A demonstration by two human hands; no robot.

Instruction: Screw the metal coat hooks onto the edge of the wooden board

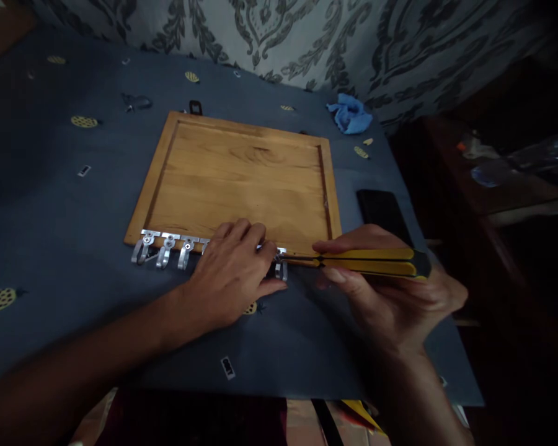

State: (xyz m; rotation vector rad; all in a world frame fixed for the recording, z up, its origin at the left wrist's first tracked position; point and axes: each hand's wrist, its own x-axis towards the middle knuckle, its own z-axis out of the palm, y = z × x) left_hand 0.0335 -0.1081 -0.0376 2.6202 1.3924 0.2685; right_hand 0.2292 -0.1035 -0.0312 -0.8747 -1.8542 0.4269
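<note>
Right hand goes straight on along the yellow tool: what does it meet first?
Probably the rightmost metal hook, beside the left hand; the tip of the yellow tool may touch it, depth unclear.

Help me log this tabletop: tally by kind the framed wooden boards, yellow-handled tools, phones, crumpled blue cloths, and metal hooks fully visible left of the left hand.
Framed wooden board: 1
Yellow-handled tool: 1
Black phone: 1
Blue cloth: 1
Metal hooks, fully visible: 3
Total: 7

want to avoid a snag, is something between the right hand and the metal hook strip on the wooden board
Only the yellow-handled tool in the right hand spans the gap to the metal hook strip; nothing else visible stands between. The left hand hides part of the strip.
</note>
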